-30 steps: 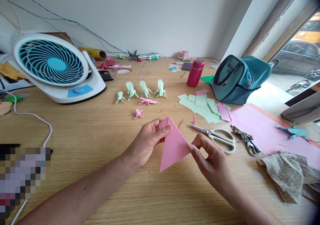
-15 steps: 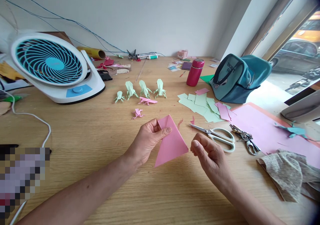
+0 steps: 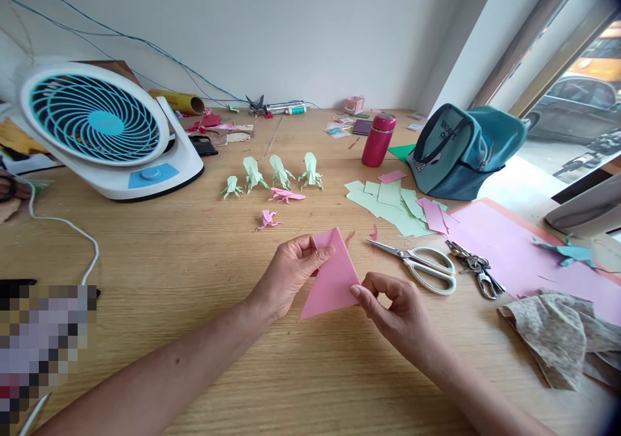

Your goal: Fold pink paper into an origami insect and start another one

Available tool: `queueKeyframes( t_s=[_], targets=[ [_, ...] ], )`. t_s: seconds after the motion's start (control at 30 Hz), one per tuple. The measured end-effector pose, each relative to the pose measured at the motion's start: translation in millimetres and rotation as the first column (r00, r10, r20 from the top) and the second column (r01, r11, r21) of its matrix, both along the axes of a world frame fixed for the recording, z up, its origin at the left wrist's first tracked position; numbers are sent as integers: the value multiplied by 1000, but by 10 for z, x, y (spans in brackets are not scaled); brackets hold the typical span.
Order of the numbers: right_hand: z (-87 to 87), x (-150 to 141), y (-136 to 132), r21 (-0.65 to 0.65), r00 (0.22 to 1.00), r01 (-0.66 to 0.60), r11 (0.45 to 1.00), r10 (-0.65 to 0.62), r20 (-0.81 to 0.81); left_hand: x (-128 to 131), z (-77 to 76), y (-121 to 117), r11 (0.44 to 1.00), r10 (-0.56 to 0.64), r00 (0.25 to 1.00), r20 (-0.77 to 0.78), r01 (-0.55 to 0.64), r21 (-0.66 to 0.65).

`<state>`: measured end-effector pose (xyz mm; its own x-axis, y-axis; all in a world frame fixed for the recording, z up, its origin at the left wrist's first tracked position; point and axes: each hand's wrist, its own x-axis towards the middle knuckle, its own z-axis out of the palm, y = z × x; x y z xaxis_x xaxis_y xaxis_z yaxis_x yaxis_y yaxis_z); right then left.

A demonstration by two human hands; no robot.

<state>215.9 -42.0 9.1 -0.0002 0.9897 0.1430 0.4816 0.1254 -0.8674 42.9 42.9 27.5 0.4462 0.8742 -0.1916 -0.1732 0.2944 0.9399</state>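
Presumably, crisp edges called for light pressure while the left hand point(image 3: 290, 272) and right hand point(image 3: 396, 305) pinched the folded pink origami paper point(image 3: 331, 285) between fingers.

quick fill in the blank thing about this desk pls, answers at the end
The left hand and right hand grip a folded sheet whose colour is ____. The pale green paper figures standing in a row number ____. As the wearer sees it, the scissors lie to the ____ of the keys.

Missing words: pink; four; left.
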Motion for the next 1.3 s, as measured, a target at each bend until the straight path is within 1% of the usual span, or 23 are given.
queueKeyframes(
  t_s=[0.1, 0.17, 0.27, 0.33, 0.37, 0.4, 0.43, 0.47, 0.5, 0.53, 0.6, 0.67, 0.8, 0.93, 1.03, 1.07, 1.1, 1.13, 1.17, 1.2, 1.23, 1.27, 1.3],
  targets=[
    [-13, 5, 8, 37, 999, 36, 999, -36, -3, 14, -15, -46, 981, -115, 992, 46, 120, -150],
    [2, 21, 15, 48, 999, 47, 998, -48, 11, 19, -32, -61, 962, -149, 986, 68, 161, -219],
    [62, 125, 45, 97, 994, 62, 993, -71, 89, 10, -57, -27, 957, -127, 987, 95, 147, -249],
    [99, 276, 85, 184, 957, 92, 979, -138, 255, -4, -78, 28, 958, -87, 990, 109, 114, -264],
    [105, 372, 108, 230, 907, 115, 966, -197, 373, -12, -91, 60, 957, -67, 991, 116, 97, -275],
    [100, 476, 130, 239, 835, 132, 962, -238, 497, -20, -106, 91, 954, -49, 991, 122, 82, -287],
    [83, 582, 151, 226, 738, 136, 965, -251, 626, -27, -121, 121, 952, -33, 991, 130, 71, -299],
    [56, 682, 166, 225, 640, 146, 963, -266, 721, -33, -135, 147, 948, -20, 990, 139, 62, -312],
    [23, 771, 177, 208, 561, 142, 968, -252, 789, -38, -149, 169, 945, -4, 988, 152, 54, -322],
    [-13, 844, 181, 188, 502, 144, 972, -236, 832, -40, -160, 187, 942, 11, 986, 166, 46, -332],
    [-75, 939, 174, 148, 433, 141, 979, -195, 880, -40, -178, 213, 937, 39, 980, 194, 31, -347],
    [-113, 980, 154, 134, 419, 148, 980, -184, 889, -34, -189, 227, 936, 67, 974, 215, 14, -352],
    [-141, 1050, 112, 135, 432, 175, 975, -199, 880, -19, -200, 234, 936, 122, 964, 235, -34, -349],
    [-138, 1149, 93, 143, 448, 122, 982, -183, 875, -26, -198, 235, 941, 157, 967, 199, -85, -328],
    [-67, 1062, 110, 185, 462, 117, 976, -219, 859, -33, -193, 229, 956, 137, 978, 159, -88, -281],
    [-31, 979, 120, 205, 499, 139, 969, -247, 830, -31, -192, 220, 960, 127, 981, 149, -84, -269],
    [6, 874, 128, 212, 574, 142, 967, -255, 778, -25, -192, 204, 963, 116, 983, 142, -76, -260],
    [40, 752, 133, 202, 673, 143, 969, -245, 698, -15, -192, 181, 965, 102, 986, 134, -66, -253],
    [65, 623, 135, 173, 780, 122, 977, -202, 592, -3, -193, 151, 968, 85, 989, 122, -53, -244],
    [80, 496, 133, 153, 868, 90, 984, -153, 472, 11, -194, 115, 972, 61, 993, 102, -36, -230],
    [84, 379, 127, 99, 931, 32, 995, -66, 359, 25, -195, 75, 977, 36, 996, 79, -18, -214],
    [77, 279, 119, 13, 966, -40, 999, 35, 255, 38, -196, 35, 980, 5, 999, 54, 5, -199],
    [61, 199, 110, -49, 981, -88, 995, 95, 168, 48, -195, -4, 982, -25, 999, 27, 30, -185]
  ],
)
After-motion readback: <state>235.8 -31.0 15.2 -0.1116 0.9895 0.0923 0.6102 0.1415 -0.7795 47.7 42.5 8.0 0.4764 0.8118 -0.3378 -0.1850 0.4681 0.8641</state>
